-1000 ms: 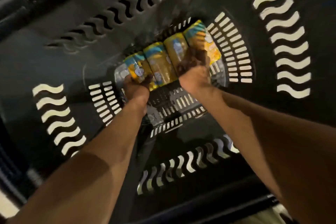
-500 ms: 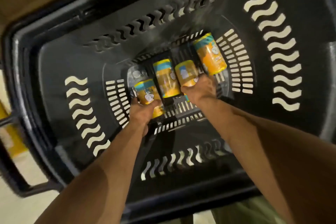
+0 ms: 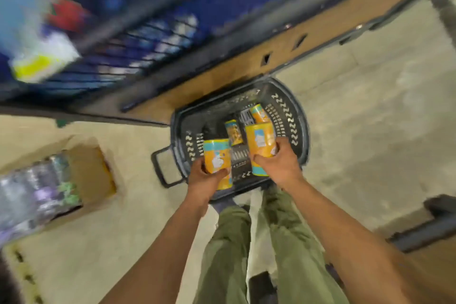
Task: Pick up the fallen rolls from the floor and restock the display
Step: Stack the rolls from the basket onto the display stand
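- Two rolls held above the basket (image 3: pixel 304 136), one per hand, both upright.
- Left hand (image 3: pixel 207 180) wrapped round the lower half of the left roll (image 3: pixel 217 158); right hand (image 3: pixel 281 168) curled over the side of the right roll (image 3: pixel 260 143), fingers closed on the wrapper.
- Down in the basket bottom, a third roll (image 3: pixel 234 132) just beyond the hands and a fourth roll (image 3: pixel 259 113) farther out toward the shelf.
- Probably light and slightly squashy under a glossy, slippery wrapper. Best taken round the middle, firmly enough not to slide, gently enough not to dent.
- Below the hands, pale hard floor (image 3: pixel 370 118), with the basket standing on it just ahead of the feet.
- Beyond the hands, display shelf (image 3: pixel 123 44), badly blurred: blue packs behind a wire front, brown base board (image 3: pixel 222 74) underneath.
- Left of the left hand, open cardboard box (image 3: pixel 91 170) on the floor; contents too blurred to name.
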A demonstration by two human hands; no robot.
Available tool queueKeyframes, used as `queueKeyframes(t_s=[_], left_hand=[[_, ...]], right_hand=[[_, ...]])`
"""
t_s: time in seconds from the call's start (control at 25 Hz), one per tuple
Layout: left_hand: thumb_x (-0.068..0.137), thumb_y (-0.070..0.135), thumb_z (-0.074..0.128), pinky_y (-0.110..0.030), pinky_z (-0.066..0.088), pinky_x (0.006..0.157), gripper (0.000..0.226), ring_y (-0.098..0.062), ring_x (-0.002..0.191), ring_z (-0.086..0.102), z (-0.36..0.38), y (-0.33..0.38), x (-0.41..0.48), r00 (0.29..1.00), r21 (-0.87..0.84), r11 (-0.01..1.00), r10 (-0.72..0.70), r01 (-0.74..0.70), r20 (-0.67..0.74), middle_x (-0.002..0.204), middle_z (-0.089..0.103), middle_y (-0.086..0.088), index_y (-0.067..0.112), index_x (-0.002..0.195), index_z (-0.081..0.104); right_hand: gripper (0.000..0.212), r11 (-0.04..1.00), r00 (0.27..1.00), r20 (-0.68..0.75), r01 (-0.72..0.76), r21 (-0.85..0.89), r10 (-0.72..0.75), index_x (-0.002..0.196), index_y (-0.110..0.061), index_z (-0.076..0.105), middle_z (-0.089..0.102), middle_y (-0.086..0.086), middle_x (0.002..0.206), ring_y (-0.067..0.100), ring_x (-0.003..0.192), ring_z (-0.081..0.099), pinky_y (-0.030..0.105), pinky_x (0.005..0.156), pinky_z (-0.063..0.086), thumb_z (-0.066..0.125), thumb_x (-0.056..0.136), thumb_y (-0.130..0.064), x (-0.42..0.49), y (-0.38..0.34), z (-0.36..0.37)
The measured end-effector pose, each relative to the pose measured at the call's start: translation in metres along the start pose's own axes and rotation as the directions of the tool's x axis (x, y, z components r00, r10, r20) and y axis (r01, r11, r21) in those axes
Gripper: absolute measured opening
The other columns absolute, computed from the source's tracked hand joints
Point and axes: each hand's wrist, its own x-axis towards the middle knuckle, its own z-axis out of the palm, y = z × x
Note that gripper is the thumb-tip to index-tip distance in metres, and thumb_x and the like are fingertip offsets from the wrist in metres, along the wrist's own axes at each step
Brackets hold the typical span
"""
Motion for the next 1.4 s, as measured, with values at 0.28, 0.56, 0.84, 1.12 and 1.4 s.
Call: queueKeyframes(t_s=[0.28,0.56,0.84,1.12,1.4], left_hand=[[0.066,0.034,0.091,-0.04,0.06,0.087,0.065,-0.013,0.096,0.071,-0.15,0.126,-0.201,0.912,0.053,0.914,0.405,-0.402,-0.064,0.111,0.073,0.005,0.032,0.123,0.061],[0.069,0.029,0.088,-0.02,0.052,0.07,0.06,0.003,0.087,0.064,-0.266,0.221,-0.3,0.759,0.197,0.787,0.616,-0.584,-0.212,0.102,0.066,0.019,0.043,0.118,0.058],[0.063,0.031,0.091,-0.038,0.056,0.085,0.079,-0.017,0.103,0.063,-0.329,0.305,-0.307,0.594,0.3,0.7,0.712,-0.649,-0.374,0.119,0.063,0.007,0.03,0.134,0.057],[0.062,0.036,0.088,-0.038,0.053,0.094,0.083,-0.017,0.113,0.06,-0.399,0.391,-0.247,0.547,0.437,0.598,0.798,-0.672,-0.252,0.128,0.062,0.006,0.028,0.138,0.057],[0.064,0.035,0.081,-0.043,0.049,0.103,0.084,-0.024,0.125,0.056,-0.466,0.489,-0.129,0.523,0.595,0.476,0.845,-0.648,-0.106,0.141,0.059,0.001,0.027,0.143,0.054]], right_hand=[[0.058,0.94,0.937,-0.076,0.338,-0.035,-0.34,0.118,-0.021,0.056,0.068,0.0,0.102,0.017,0.087,0.063,0.016,0.065,0.039,0.09,0.072,-0.016,-0.214,-0.168,-0.087],[0.062,0.688,0.697,-0.008,0.706,-0.166,-0.717,0.124,-0.033,0.057,0.063,-0.009,0.112,0.014,0.098,0.061,0.028,0.079,0.049,0.088,0.071,-0.03,-0.272,-0.295,-0.124],[0.037,0.332,0.382,0.154,0.903,-0.274,-0.911,0.114,-0.032,0.058,0.061,-0.005,0.102,0.018,0.093,0.056,0.044,0.076,0.051,0.077,0.085,-0.045,-0.248,-0.438,-0.114],[0.054,0.106,0.238,0.222,0.87,-0.481,-0.946,0.123,-0.031,0.059,0.066,-0.002,0.109,0.029,0.103,0.06,0.042,0.079,0.051,0.079,0.072,-0.029,-0.204,-0.545,-0.08],[0.077,0.022,0.249,0.265,0.766,-0.643,-0.932,0.136,-0.025,0.058,0.066,0.004,0.128,0.033,0.116,0.057,0.046,0.095,0.045,0.09,0.066,-0.026,-0.146,-0.647,-0.018]])
